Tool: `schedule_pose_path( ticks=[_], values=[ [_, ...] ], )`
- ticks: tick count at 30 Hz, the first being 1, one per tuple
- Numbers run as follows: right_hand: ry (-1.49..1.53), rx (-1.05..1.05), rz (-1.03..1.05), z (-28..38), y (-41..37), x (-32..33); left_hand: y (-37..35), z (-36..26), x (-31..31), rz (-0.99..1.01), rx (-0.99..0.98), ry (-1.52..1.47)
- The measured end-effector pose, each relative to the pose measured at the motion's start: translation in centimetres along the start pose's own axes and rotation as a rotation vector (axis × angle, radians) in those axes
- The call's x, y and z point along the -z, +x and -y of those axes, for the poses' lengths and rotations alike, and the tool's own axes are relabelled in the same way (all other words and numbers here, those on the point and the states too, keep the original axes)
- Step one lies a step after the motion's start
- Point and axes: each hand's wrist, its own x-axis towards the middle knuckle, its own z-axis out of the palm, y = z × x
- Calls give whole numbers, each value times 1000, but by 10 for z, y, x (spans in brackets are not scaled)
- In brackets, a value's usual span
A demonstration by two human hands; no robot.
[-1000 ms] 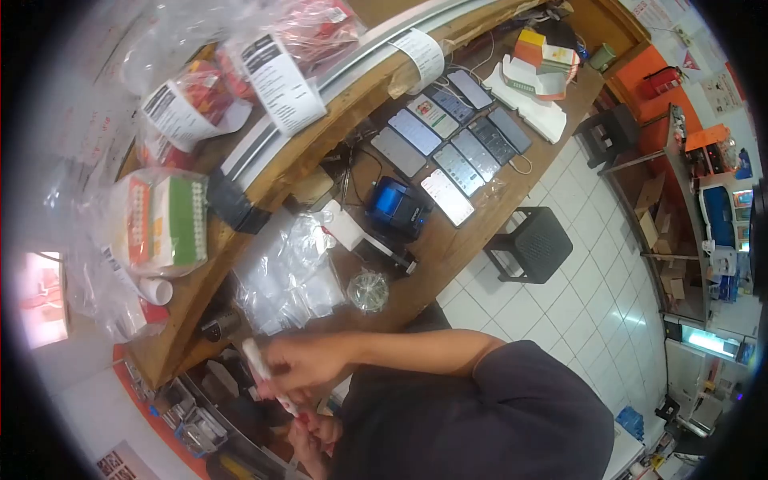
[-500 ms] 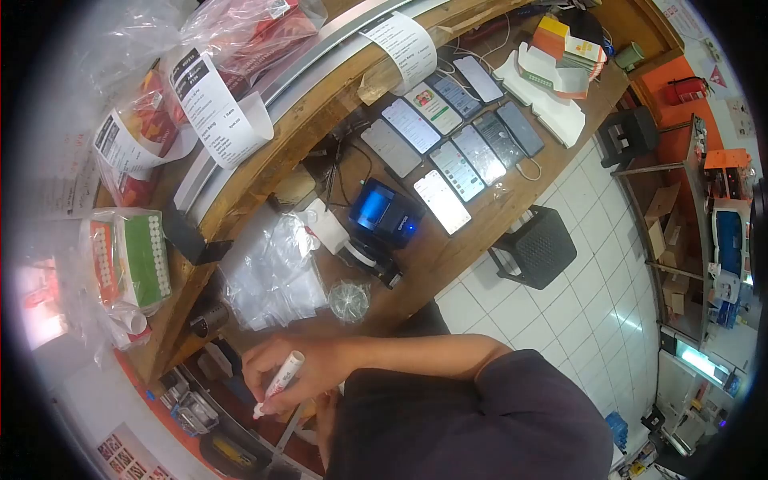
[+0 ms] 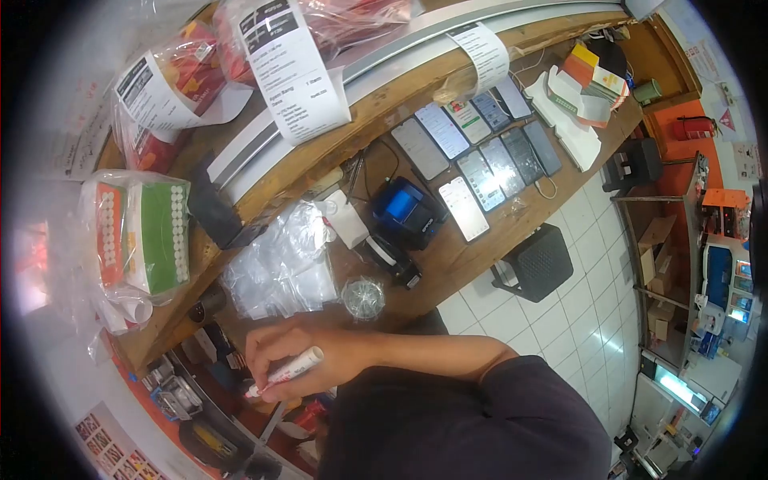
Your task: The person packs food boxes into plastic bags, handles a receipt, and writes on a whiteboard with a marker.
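Note:
My right hand (image 3: 308,358) is closed around a white marker (image 3: 298,365), with its reddish tip pointing down and left. It hovers by the near edge of the counter, below a pile of clear plastic bags (image 3: 280,268) and a roll of clear tape (image 3: 363,298). A dark device with a blue top (image 3: 406,210) stands beyond, beside a white object (image 3: 344,222). Several phones (image 3: 464,208) lie in rows further right. My left hand is out of view.
Receipts (image 3: 292,88) are attached to red packages in plastic on the raised ledge (image 3: 320,132). A bagged green box (image 3: 162,232) stands at the left. Opened cartons (image 3: 572,120) lie at the counter's far right. A black stool (image 3: 540,262) stands on the tiled floor.
The view has shifted, so the counter items appear further right. The marker is tilted closer to horizontal in my right hand. My left hand, partly visible below it before, has gone out of view.

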Motion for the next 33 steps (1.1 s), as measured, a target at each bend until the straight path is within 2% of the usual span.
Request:
schedule_pose_path(
  ticks=[3, 9, 13, 22, 28, 33],
  values=[
    [-24, -11, 26, -13, 8, -4, 5, 20, 22, -51, 5, 45],
    [198, 3, 43, -28, 3, -1, -6, 39, 38, -96, 68, 150],
    [285, 139, 38, -27, -6, 17, -22, 43, 25, -103, 128, 242],
    [397, 107, -145, -16, -29, 63, -59, 55, -33, -38, 256, 292],
    [288, 150, -168, -15, -32, 71, -71, 82, -49, -8, 267, 289],
    [165, 156, -148, -22, -22, 59, -43, 126, -43, -12, 178, 326]
  ],
)
